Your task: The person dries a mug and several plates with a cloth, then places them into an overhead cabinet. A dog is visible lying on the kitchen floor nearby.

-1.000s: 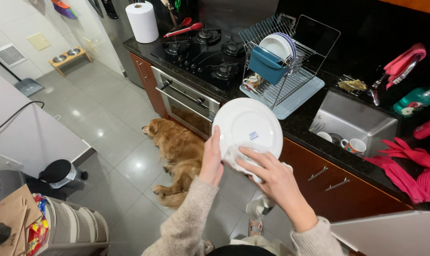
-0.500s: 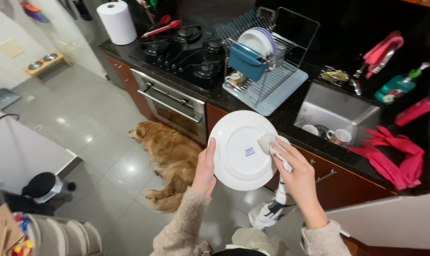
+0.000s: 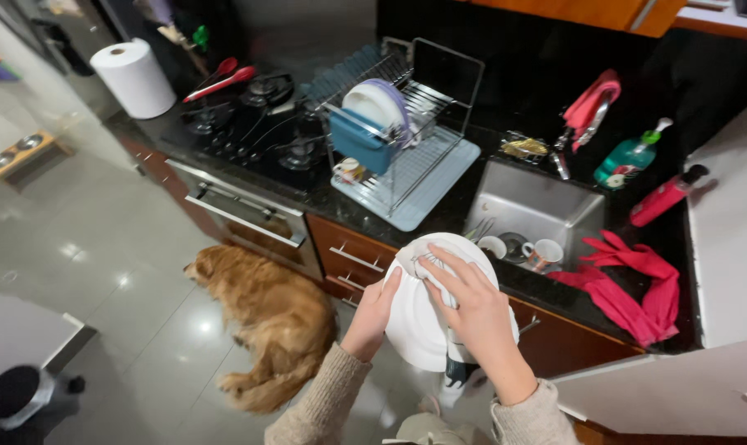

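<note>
1. A roll of paper towel (image 3: 134,78) is standing upright at the far left end of the dark counter, beside the gas hob (image 3: 250,124), where a red utensil (image 3: 221,82) is lying near the burners.
2. A golden dog (image 3: 266,317) is lying stretched on the shiny floor in front of the oven door (image 3: 241,218), well apart from the person's feet.
3. A wire dish rack (image 3: 402,124) is sitting on a pale drip tray next to the sink (image 3: 530,206), so that wet things can be draining toward it; plates and a blue container are standing on edge in it.
4. The left hand (image 3: 372,317) is gripping the white plate (image 3: 419,325) by its left rim, fingers curled behind and thumb lying on the near face, holding it tilted upright in the air in front of the sink, above the floor.
5. The right hand (image 3: 472,309) is pressing a white cloth (image 3: 431,264) flat against the plate's upper face, fingers spread and half closed over the cloth, seemingly wiping it.
6. Mugs are sitting in the sink, and red rubber gloves (image 3: 629,284) are draping over the counter edge to its right, near a green soap bottle (image 3: 629,161).
</note>
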